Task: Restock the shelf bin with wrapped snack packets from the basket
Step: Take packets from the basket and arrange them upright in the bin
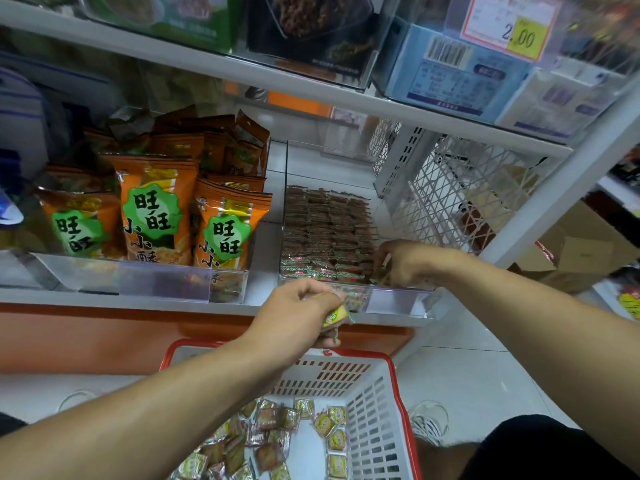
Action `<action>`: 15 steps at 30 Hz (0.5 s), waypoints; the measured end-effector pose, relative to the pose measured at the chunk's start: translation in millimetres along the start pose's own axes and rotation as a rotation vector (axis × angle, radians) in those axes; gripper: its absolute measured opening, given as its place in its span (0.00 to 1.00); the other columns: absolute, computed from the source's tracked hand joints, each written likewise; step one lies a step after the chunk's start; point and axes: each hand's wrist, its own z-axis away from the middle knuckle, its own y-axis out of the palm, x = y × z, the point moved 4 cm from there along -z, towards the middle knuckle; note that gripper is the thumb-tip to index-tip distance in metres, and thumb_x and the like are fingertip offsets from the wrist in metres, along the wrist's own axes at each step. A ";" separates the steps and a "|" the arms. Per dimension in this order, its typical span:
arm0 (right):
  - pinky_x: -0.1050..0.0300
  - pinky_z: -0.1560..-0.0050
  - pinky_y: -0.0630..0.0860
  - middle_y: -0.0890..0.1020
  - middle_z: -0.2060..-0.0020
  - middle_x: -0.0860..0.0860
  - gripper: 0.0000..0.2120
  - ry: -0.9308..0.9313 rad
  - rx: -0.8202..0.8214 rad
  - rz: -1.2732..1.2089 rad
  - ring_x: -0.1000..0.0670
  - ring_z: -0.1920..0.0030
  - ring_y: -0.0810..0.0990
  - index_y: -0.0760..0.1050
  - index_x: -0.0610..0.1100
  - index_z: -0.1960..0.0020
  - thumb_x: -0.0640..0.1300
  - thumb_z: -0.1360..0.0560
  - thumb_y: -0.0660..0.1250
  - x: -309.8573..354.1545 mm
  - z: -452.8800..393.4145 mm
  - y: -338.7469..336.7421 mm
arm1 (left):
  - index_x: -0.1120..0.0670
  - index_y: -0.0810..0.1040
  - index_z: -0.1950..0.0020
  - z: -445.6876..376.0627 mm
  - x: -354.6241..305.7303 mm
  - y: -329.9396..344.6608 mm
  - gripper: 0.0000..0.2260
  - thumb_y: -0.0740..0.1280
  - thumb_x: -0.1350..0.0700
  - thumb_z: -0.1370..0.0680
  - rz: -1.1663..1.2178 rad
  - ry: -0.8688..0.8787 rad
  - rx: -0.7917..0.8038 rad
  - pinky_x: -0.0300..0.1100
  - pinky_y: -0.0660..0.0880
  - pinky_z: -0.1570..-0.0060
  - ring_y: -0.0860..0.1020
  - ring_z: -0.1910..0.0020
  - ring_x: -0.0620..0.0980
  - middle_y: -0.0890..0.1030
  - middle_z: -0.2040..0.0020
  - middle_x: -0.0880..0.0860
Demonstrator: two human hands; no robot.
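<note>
From the head camera, both arms are out in front of the shelf. The left hand (298, 308) hangs above the far rim of the basket (367, 355), fingers curled round a small clutch of wrapped snack packets (335, 315), a yellow-green one poking out below the knuckles. The right hand (403, 261) is down in the clear shelf bin (398, 301), at its front right corner, fingertips bent among the rows of packets (325, 233) already lined up there; whether it pinches one or only presses them, I can't tell. The two hands sit apart, left lower and nearer. Down in the red-rimmed white basket, loose packets (294, 434) lie scattered across the bottom. Left of the bin, orange snack bags (156, 209) stand upright in their own tray. A price tag (512, 26) hangs on the shelf above
</note>
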 end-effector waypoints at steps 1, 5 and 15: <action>0.67 0.70 0.70 0.79 0.45 0.48 0.17 0.010 0.026 -0.029 0.50 0.55 0.76 0.76 0.47 0.39 0.34 0.25 0.67 -2.0 -1.7 1.0 | 0.57 0.82 0.48 -0.4 0.6 -0.1 0.06 0.71 0.55 0.20 -0.001 -0.001 -0.001 0.41 0.82 0.62 0.83 0.63 0.50 0.83 0.52 0.60; 0.52 0.52 0.70 0.78 0.39 0.38 0.26 0.127 0.194 -0.585 0.43 0.51 0.75 0.73 0.34 0.31 0.29 0.29 0.66 -18.8 -4.5 6.9 | 0.56 0.82 0.48 -1.3 2.4 -1.1 0.05 0.71 0.55 0.20 0.000 0.005 -0.004 0.41 0.82 0.62 0.83 0.65 0.49 0.84 0.55 0.58; 0.38 0.38 0.78 0.81 0.41 0.39 0.12 0.158 0.228 -0.714 0.38 0.41 0.82 0.77 0.39 0.41 0.33 0.24 0.71 -27.1 -5.0 8.7 | 0.57 0.82 0.48 -4.1 1.4 -1.3 0.06 0.72 0.54 0.20 -0.011 0.000 -0.027 0.42 0.82 0.61 0.83 0.60 0.53 0.82 0.49 0.61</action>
